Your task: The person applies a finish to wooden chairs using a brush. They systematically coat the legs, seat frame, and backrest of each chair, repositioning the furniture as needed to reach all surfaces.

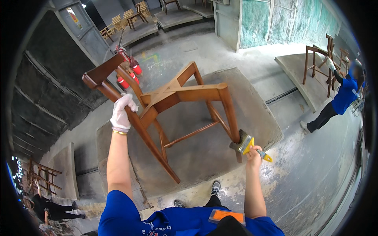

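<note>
A brown wooden chair frame (199,93) without a seat panel is tilted in front of me, over a grey slab. My left hand (123,112), in a white glove, is closed round one of its back posts, below the curved backrest (103,70). Bare and closed, my right hand (253,155) grips the handle of a flat paintbrush (247,144) with a yellow ferrule band and dark bristles. Those bristles touch or lie right beside the lower end of a chair leg. Whether the chair's far legs rest on the slab I cannot tell.
The worn grey slab (258,102) lies beneath the chair. Red fire extinguishers (136,67) stand beyond the backrest. At right, a person in blue (345,94) handles another chair (315,67); at lower left, a person in black (55,208) is near more chairs (44,175).
</note>
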Available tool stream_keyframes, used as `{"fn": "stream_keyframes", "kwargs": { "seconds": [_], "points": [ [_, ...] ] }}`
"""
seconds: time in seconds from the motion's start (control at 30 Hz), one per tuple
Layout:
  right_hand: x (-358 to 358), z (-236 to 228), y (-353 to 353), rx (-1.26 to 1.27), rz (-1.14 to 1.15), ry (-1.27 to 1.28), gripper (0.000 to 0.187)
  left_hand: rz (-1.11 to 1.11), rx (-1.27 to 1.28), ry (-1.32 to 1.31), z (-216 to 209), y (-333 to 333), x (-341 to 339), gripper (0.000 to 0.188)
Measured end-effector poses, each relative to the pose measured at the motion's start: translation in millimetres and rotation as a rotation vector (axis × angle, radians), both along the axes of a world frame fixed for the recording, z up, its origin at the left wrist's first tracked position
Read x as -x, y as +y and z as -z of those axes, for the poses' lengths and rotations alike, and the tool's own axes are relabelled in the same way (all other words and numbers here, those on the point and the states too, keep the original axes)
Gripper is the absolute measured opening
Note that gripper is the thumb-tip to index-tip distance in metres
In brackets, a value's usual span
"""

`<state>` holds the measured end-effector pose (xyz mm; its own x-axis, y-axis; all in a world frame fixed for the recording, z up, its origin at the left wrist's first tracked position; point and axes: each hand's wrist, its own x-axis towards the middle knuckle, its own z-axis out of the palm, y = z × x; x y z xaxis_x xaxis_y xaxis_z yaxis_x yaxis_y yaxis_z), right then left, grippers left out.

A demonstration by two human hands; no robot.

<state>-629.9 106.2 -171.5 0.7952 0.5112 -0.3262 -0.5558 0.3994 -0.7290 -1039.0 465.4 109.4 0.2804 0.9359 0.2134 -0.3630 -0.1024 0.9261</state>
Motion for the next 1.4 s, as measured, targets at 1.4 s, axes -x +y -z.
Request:
{"fn": "stream_keyframes", "kwargs": {
  "seconds": [1.4],
  "points": [
    [-197,134,-149,0.706,-0.237,-0.121,0.035,-0.451,-0.371,0.419,-24,-102,-284,0.028]
  ]
}}
